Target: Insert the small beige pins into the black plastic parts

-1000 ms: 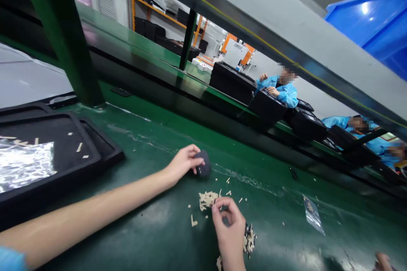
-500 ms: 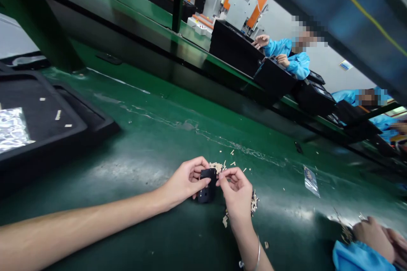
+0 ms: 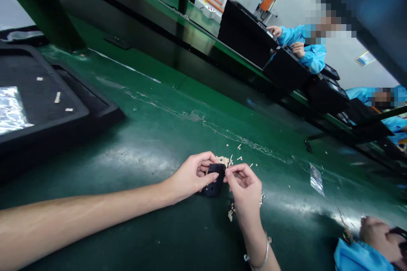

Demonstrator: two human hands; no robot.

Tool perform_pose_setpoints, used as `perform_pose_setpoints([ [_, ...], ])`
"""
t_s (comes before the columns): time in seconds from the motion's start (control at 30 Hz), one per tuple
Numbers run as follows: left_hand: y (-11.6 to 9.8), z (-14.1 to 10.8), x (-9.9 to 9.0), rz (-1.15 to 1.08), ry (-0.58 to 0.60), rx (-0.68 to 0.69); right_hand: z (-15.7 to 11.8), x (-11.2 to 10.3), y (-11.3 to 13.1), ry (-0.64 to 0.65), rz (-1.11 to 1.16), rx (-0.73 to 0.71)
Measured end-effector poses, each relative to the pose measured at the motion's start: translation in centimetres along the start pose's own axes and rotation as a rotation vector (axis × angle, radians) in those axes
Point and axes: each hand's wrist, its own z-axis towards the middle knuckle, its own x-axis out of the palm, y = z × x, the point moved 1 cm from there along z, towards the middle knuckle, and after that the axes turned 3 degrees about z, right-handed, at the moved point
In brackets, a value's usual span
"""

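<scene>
A small black rectangular plastic part (image 3: 213, 186) is gripped in my left hand (image 3: 195, 176), the thumb lying across its face and the fingers behind it. My right hand (image 3: 244, 184) has thumb and forefinger pinched together at the part's upper right edge. Whatever sits between those fingertips is too small to make out. Just beyond the black part lies a loose pile of small beige pieces (image 3: 223, 160). More beige and dark bits (image 3: 231, 211) lie beside and partly behind my right wrist, which wears a bracelet.
Black trays (image 3: 104, 112) stand at the left with a silvery bag (image 3: 12, 112) and beige strips inside. A small clear bag (image 3: 316, 179) lies to the right. A co-worker's hand and blue sleeve (image 3: 352, 256) are at lower right. A green post (image 3: 47, 12) rises at left.
The view has shifted slightly, so the bench scene sits a little differently. Both my hands keep nearly the same hold on the black part. The co-worker's hand at right now shows a dark object.
</scene>
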Motion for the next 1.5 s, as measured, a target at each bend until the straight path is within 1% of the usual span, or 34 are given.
perform_pose_setpoints([
  [0.2,-0.2,-0.1,-0.1,-0.004,0.008,0.012,0.4,0.0,-0.3,0.054,0.117,0.047],
  [0.5,-0.4,-0.2,-0.2,0.008,0.024,0.021,0.4,-0.1,-0.3,0.056,0.159,0.077],
  [0.8,-0.2,-0.2,-0.2,0.021,0.020,0.028,0.5,-0.1,-0.3,0.044,0.148,0.078],
  [1.07,-0.3,-0.1,-0.2,-0.006,0.032,0.018,0.4,-0.1,-0.6,0.060,0.174,0.086],
  [1.3,0.2,0.0,-0.3,-0.057,0.058,0.004,0.7,-0.4,0.2,0.112,0.231,0.117],
  [1.4,0.4,0.0,-0.3,-0.049,0.063,0.009,0.9,-0.6,0.5,0.176,0.294,0.129],
  [1.5,0.3,0.1,-0.4,-0.042,0.070,0.017,1.0,-0.6,0.4,0.236,0.312,0.160],
])
